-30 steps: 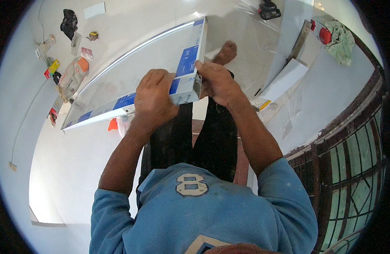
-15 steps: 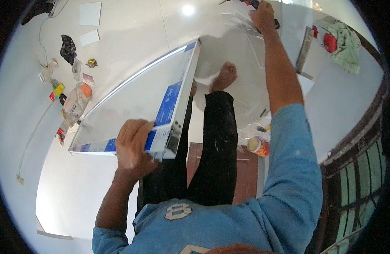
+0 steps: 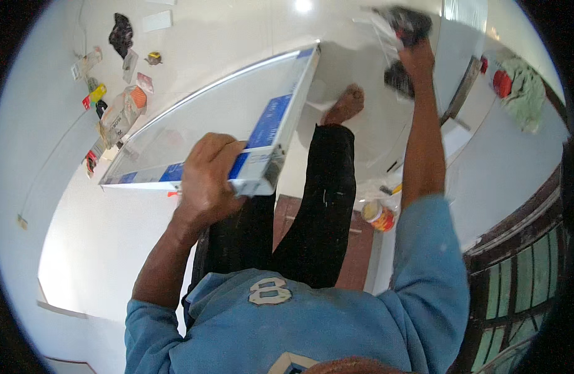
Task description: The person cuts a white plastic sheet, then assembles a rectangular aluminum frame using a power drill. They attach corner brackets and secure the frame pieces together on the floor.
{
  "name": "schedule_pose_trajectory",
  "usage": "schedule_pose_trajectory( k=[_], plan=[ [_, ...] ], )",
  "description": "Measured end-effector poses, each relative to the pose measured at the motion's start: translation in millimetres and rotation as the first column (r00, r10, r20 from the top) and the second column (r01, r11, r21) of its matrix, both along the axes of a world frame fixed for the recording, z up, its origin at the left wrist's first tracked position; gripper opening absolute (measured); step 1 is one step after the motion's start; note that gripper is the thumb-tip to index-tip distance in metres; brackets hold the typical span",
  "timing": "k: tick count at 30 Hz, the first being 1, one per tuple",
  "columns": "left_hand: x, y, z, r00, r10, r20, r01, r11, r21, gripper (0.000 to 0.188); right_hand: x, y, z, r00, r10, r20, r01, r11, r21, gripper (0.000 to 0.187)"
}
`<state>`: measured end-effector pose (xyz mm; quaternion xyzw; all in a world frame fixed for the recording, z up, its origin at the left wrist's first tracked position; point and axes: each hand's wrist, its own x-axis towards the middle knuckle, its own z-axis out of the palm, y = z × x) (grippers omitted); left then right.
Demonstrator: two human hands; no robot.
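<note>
My left hand (image 3: 209, 177) is closed round the near corner of a white-framed glass panel (image 3: 271, 128), which has blue and white film strips along its frame. The panel is tilted beside my left leg, its far end reaching forward over the floor. At the far right, my outstretched right hand (image 3: 417, 64) grips the handle of a black and red cordless drill (image 3: 411, 26). Motion blurs the drill, and its thin bit end points left. My left fingertips are partly hidden behind the frame.
A tape measure (image 3: 153, 58), a black bag (image 3: 120, 35) and a torn sack (image 3: 122, 112) lie on the left. A jar (image 3: 378, 215) stands right of my knees. Farther right are a metal bar (image 3: 461, 90) and a green cloth (image 3: 520, 93).
The drill in my right hand has come more fully into view and swung to the right. In the picture the panel and my left hand have shifted up and slightly right.
</note>
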<state>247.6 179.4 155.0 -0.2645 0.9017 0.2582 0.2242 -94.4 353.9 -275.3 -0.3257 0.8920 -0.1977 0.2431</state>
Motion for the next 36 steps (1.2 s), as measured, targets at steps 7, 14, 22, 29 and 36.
schedule_pose_trajectory(
  k=[7, 14, 22, 29, 36],
  plan=[
    [2.0, -9.3, -2.2, 0.998, 0.047, -0.037, -0.047, 0.999, 0.014, 0.050, 96.5, 110.5, 326.4, 0.534, -0.438, 0.723, 0.637, 0.771, -0.003, 0.046],
    [5.3, -11.8, -1.3, 1.000, -0.013, 0.000, 0.013, 0.999, 0.030, 0.034, 147.1, 130.6, 509.6, 0.466, -0.323, 0.824, 0.715, 0.685, -0.136, 0.064],
    [6.3, -13.5, -5.6, 1.000, 0.001, -0.022, 0.001, 0.996, 0.091, 0.030, 218.8, 81.4, 613.5, 0.618, -0.268, 0.739, 0.379, 0.925, 0.017, 0.048],
    [14.5, -8.8, -10.6, 0.999, -0.012, -0.043, 0.015, 0.996, 0.088, 0.031, 280.5, 22.8, 602.3, 0.846, -0.224, 0.483, 0.188, 0.975, 0.122, 0.045],
    [15.7, -8.1, -10.9, 0.999, -0.006, -0.049, 0.010, 0.996, 0.091, 0.033, 279.5, 12.1, 585.0, 0.807, -0.285, 0.517, 0.285, 0.955, 0.082, 0.072]
  ],
)
